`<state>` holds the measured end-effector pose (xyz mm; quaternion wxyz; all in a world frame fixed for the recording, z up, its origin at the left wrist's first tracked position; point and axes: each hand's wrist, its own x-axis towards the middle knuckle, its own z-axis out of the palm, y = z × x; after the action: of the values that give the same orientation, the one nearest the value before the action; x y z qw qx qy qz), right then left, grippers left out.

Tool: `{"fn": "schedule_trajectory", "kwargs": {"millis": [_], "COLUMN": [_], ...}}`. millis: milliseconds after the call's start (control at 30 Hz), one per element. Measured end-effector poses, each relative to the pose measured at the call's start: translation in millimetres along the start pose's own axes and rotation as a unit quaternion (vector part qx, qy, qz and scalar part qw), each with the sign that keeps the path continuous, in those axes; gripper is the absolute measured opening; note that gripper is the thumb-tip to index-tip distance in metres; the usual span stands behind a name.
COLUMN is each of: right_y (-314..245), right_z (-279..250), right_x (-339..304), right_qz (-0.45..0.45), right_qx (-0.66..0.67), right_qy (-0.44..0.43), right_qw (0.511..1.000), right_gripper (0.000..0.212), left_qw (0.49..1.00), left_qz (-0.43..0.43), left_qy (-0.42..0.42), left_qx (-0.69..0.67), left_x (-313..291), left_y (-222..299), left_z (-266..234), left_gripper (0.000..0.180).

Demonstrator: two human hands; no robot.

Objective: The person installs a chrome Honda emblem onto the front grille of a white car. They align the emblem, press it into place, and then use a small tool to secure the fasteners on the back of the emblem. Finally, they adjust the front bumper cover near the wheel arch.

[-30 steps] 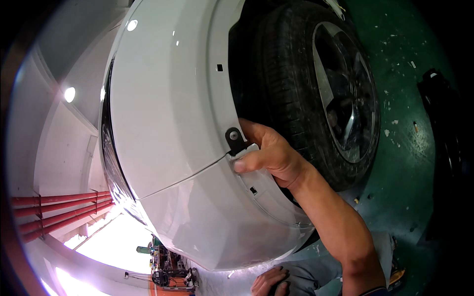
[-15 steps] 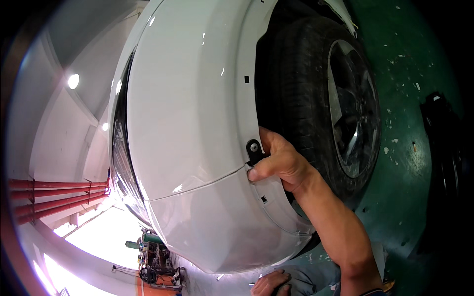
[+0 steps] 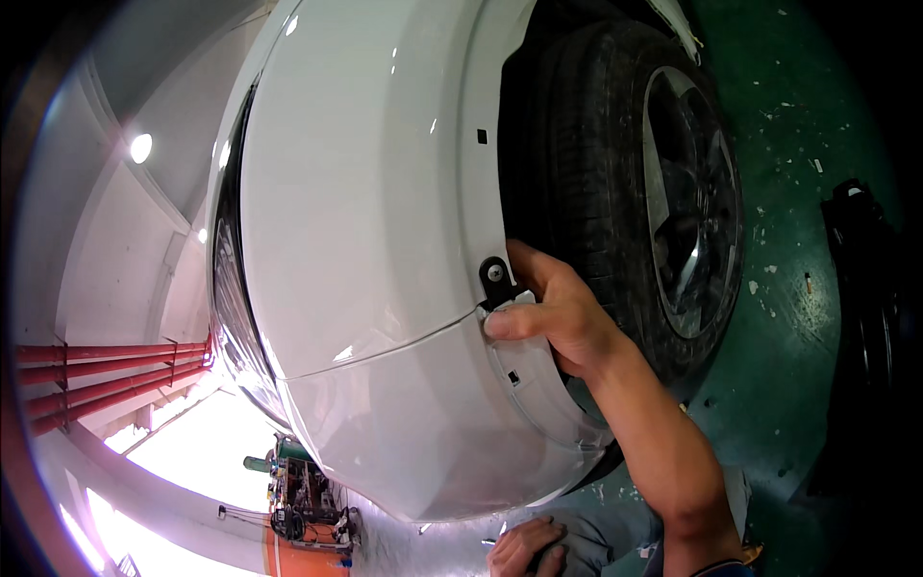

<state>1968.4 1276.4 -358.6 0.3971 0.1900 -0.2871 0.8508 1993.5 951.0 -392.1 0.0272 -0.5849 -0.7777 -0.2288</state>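
Note:
My right hand (image 3: 562, 313) reaches in from the lower right and grips the wheel-arch edge of a white bumper (image 3: 433, 433). Its thumb presses on the outer flange, while the other fingers go behind the edge, out of sight. Just above the thumb a black bracket (image 3: 495, 281) with a screw sits on the fender (image 3: 385, 192), at the seam between fender and bumper. At the bottom, my left hand (image 3: 524, 546) rests by a grey-clad knee (image 3: 582, 548), its fingers curled; whatever it may hold cannot be made out.
The tyre (image 3: 591, 192) and dark wheel rim (image 3: 687, 212) are right beside my right forearm. A black part (image 3: 856, 298) lies on the green floor (image 3: 784, 240) among scraps. Red pipes (image 3: 115, 375) run along the left wall; machinery (image 3: 303, 495) stands at the lower left.
The view has shifted slightly, so the bumper and seam sit a little higher. My right hand keeps its grip on the edge. My left hand appears slightly higher.

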Motion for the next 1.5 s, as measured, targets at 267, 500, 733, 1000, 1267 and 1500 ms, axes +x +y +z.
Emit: {"fn": "schedule_trajectory", "kwargs": {"millis": [267,500,733,1000,1267,1500], "right_y": [21,34,30,35,52,48], "right_z": [11,25,25,20,11,19], "right_x": [-42,-42,-38,-53,-77,-73], "right_qz": [-0.055,-0.093,-0.128,-0.057,-0.027,-0.009], "right_qx": [-0.166,-0.249,-0.299,-0.206,-0.296,-0.294], "right_qy": [0.121,0.227,0.225,0.244,0.248,0.275], "right_qw": [0.977,0.937,0.919,0.946,0.922,0.915], "right_gripper": [0.034,0.048,0.050,0.046,0.059,0.056], "left_qw": [1.000,0.999,0.999,0.997,0.927,0.959], "left_qz": [0.006,0.016,0.023,-0.048,-0.318,0.053], "left_qy": [0.003,0.013,0.012,0.030,0.132,0.274], "left_qx": [0.007,-0.025,-0.029,-0.056,-0.149,0.042], "left_x": [2,6,13,-10,-42,3], "left_y": [0,-1,3,0,-11,-39], "left_z": [-3,-1,4,-3,-22,-102], "left_gripper": [0.024,0.025,0.024,0.023,0.020,0.034]}}
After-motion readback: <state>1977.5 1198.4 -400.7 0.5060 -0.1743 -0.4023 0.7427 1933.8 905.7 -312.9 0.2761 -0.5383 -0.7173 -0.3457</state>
